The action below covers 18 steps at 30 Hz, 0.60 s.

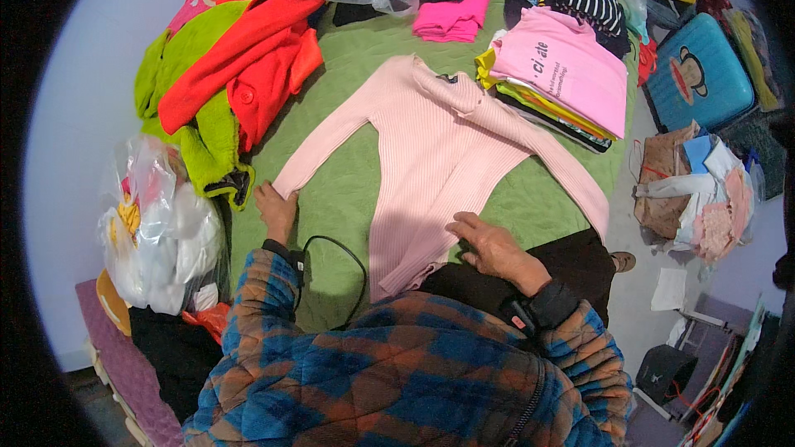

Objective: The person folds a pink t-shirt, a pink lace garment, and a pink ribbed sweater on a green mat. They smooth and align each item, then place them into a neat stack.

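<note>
A pale pink ribbed sweater [431, 149] lies spread on the green bedcover [335, 190], its collar away from me and both sleeves stretched out sideways. The lower body is folded unevenly toward the hem. At the cuff of the left-hand sleeve, my left hand [277, 211] is closed, pinching the knit between thumb and fingers. My right hand [497, 252] is over the right edge of the sweater's lower body, fingers apart and holding nothing. Whether its fingertips touch the fabric I cannot tell. A black cable [352, 252] loops beside my left wrist.
Folded shirts topped by a pink one [563, 66] are stacked right of the collar. Red and green fleece clothes [224, 87] heap at the left, above a clear bag [166, 232] of white items. A blue suitcase [704, 74] and a filled bag [696, 190] stand at the right.
</note>
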### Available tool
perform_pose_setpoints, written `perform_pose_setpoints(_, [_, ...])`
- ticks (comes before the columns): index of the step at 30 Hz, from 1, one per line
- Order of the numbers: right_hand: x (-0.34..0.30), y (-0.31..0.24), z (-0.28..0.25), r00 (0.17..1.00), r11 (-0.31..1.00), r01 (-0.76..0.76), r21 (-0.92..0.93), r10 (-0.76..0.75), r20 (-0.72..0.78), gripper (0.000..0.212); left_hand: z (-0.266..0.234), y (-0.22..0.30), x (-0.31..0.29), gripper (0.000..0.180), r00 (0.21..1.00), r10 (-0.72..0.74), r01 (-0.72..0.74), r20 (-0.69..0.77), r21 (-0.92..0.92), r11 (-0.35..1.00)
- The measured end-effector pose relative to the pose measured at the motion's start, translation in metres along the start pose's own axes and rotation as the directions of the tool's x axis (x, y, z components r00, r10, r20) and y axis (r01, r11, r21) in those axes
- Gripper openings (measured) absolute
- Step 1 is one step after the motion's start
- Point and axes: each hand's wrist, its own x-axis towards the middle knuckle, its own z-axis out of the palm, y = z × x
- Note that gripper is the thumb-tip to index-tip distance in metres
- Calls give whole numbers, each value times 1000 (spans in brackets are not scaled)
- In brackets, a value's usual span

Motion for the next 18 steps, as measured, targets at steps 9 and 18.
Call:
perform_pose_setpoints(9, [6, -3, -2, 996, 997, 81, 18, -81, 26, 39, -44, -7, 78, 20, 915, 400, -370, -56, 281, 886])
perform_pose_setpoints(18, [31, -1, 34, 954, 890, 298, -344, -287, 82, 14, -64, 152, -82, 39, 453, 388, 138, 803, -493, 859])
